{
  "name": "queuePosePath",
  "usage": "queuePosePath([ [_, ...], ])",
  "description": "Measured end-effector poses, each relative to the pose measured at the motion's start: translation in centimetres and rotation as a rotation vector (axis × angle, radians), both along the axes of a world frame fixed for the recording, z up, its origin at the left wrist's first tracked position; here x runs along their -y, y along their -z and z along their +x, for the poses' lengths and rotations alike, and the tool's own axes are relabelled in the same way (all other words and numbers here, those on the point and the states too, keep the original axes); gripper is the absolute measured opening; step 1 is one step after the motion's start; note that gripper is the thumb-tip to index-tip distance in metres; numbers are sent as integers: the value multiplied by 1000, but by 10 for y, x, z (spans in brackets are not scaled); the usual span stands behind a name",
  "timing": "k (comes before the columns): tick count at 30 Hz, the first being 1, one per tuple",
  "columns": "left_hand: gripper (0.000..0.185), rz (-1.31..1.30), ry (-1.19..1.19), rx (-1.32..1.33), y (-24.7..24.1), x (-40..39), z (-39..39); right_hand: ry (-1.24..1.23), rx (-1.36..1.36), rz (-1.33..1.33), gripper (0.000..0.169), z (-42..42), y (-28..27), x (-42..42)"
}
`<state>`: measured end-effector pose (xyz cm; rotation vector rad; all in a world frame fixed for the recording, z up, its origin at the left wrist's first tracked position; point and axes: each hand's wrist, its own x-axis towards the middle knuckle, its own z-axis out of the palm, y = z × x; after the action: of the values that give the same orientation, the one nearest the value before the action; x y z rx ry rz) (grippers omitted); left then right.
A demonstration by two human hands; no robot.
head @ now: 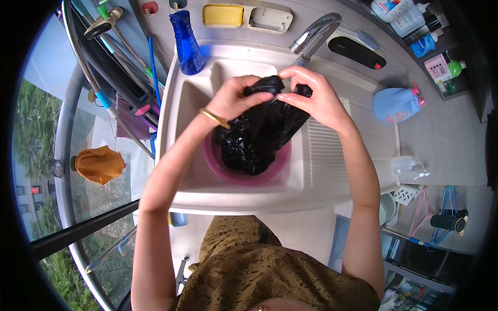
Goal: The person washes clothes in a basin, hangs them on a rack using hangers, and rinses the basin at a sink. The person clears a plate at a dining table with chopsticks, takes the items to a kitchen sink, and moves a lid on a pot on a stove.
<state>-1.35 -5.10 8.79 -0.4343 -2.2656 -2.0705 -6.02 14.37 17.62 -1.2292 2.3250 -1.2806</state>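
Observation:
A wet black cloth or garment (260, 128) hangs from both hands into a pink plastic basin (249, 179). The basin stands in the bowl of a white laundry sink (183, 149). My left hand (238, 95), below which a gold bangle circles the wrist, grips a bunched fold of the cloth. Close to its right, my right hand (309, 91) pinches another part between thumb and fingers. The two hands nearly meet above the basin. The chrome faucet (317, 35) arches behind my right hand. Beside the bowl, a ribbed washboard surface (328, 151) is moulded into the sink.
A blue bottle (189, 46) stands at the sink's back left corner. Soap dishes (247, 17) are fixed behind it. On the right lies a light blue detergent jug (397, 104), with a small white bottle (402, 163) nearer. Mop poles (116, 50) lean at the left.

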Motion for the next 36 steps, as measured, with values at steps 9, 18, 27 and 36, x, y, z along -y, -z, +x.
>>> queuePosePath([
  [9, 16, 132, -56, 242, 34, 99, 23, 85, -434, 679, 14, 2, 87, -96],
  [18, 20, -1128, 97, -368, 17, 97, 53, 283, -363, 412, 24, -8, 102, -100],
  [27, 41, -1397, -49, -286, 60, 144, 48, -263, -840, 493, 8, 24, 107, -85],
  [36, 25, -653, -706, -81, 97, 105, 19, -794, -925, 530, 8, 79, 169, -72],
])
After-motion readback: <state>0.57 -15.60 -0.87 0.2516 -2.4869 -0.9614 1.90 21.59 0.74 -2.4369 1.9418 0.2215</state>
